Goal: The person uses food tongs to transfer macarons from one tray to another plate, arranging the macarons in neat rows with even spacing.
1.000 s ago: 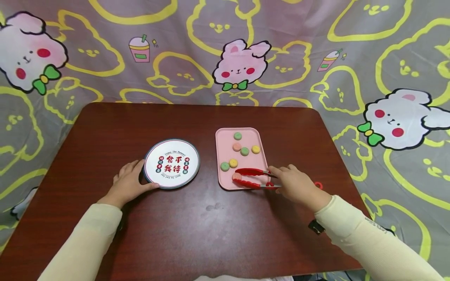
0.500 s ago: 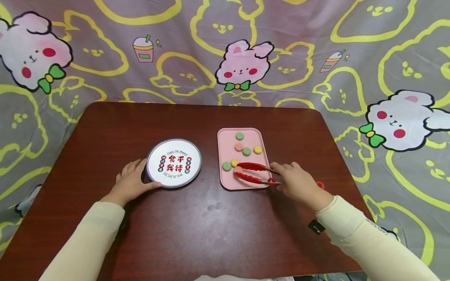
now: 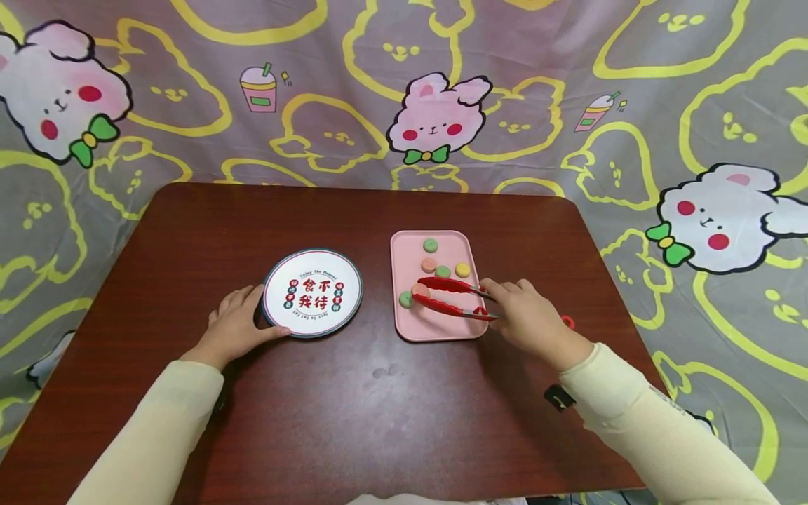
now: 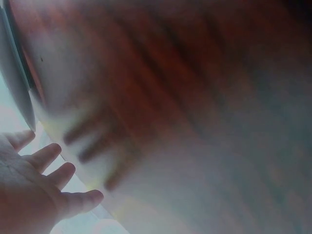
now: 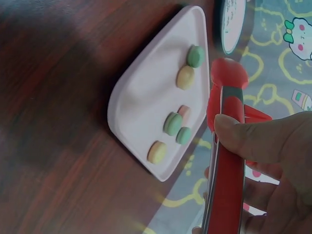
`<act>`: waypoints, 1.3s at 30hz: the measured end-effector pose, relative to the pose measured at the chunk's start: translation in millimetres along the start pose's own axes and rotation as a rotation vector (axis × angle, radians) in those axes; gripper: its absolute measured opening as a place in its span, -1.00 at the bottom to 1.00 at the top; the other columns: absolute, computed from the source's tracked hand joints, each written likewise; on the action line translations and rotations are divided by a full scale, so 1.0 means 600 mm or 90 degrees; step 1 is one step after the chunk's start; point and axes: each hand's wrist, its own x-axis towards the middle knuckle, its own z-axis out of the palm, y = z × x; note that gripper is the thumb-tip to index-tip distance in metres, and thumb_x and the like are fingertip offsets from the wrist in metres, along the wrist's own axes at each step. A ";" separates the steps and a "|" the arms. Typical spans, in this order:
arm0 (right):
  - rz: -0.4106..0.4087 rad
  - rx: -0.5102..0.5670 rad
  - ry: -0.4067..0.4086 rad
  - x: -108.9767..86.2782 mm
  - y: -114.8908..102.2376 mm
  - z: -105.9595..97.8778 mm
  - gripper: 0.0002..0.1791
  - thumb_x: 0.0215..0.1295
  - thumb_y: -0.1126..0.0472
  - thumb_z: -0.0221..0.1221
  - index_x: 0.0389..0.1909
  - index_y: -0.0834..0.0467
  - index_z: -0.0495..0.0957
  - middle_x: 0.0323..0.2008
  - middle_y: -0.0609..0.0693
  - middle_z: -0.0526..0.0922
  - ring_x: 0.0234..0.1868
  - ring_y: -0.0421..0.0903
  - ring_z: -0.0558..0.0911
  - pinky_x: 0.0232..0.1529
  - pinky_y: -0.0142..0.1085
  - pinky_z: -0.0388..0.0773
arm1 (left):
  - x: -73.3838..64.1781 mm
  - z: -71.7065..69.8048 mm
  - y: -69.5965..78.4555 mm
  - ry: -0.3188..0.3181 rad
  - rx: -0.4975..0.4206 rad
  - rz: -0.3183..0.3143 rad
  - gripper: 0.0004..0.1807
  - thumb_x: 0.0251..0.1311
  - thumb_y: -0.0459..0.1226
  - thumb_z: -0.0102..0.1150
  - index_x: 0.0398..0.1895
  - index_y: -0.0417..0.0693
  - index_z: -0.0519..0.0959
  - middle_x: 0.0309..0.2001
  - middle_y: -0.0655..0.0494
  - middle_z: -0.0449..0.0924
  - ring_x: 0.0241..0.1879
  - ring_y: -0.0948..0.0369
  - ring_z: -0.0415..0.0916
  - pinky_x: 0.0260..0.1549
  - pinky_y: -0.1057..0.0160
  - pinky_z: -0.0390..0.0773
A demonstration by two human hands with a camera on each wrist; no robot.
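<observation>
Macaron (image 3: 420,291) is held in the tongs (image 3: 445,307), gripped by the right hand (image 3: 529,321) — right of the plate (image 3: 311,293), touched by the left hand (image 3: 235,326), fingers spread.

Your tongs (image 3: 468,313) mix metal with red, plastic-looking parts: the handle (image 5: 229,183) has a smooth, soft sheen and bright metal edges, while the scalloped tips (image 3: 437,306) could be plastic or silicone; you cannot tell which. Your tray (image 3: 438,327) looks like smooth pink plastic, satin rather than shiny. The macarons (image 5: 173,124) look matt and dry. You see a smooth, printed face on the plate (image 3: 312,293), ceramic or plastic being hard to tell. Your table (image 3: 372,421) shows dark wood grain under a glossy finish with blurred glare. Your sleeves (image 3: 148,424) are matt, soft-looking cloth; the curtain (image 3: 530,42) is smooth, printed cloth, lightly creased.
</observation>
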 end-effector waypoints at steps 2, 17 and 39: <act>0.005 0.001 0.002 0.004 -0.002 -0.003 -0.33 -0.02 0.33 0.38 0.20 0.22 0.43 -0.07 0.20 0.65 -0.15 0.17 0.49 -0.21 0.00 0.51 | 0.000 -0.001 0.000 0.000 0.000 0.000 0.31 -0.16 0.42 0.23 0.48 -0.24 -0.01 0.40 -0.46 -0.05 0.37 -0.39 -0.20 0.11 -0.50 -0.08; 0.002 0.001 0.010 0.039 -0.024 -0.016 -0.26 -0.01 0.32 0.39 0.28 0.19 0.40 0.01 0.19 0.62 -0.08 0.15 0.46 -0.24 -0.02 0.55 | -0.003 0.001 -0.001 -0.001 -0.001 -0.002 0.32 -0.16 0.42 0.23 0.48 -0.26 -0.01 0.39 -0.47 -0.05 0.37 -0.39 -0.20 0.13 -0.47 -0.09; -0.002 0.022 0.001 0.105 -0.064 -0.018 -0.28 0.03 0.29 0.39 0.28 0.10 0.40 -0.03 0.15 0.63 -0.13 0.11 0.44 -0.33 -0.04 0.55 | -0.004 -0.002 0.001 0.003 0.000 0.002 0.30 -0.14 0.39 0.26 0.48 -0.25 -0.01 0.40 -0.45 -0.04 0.38 -0.39 -0.20 0.12 -0.49 -0.08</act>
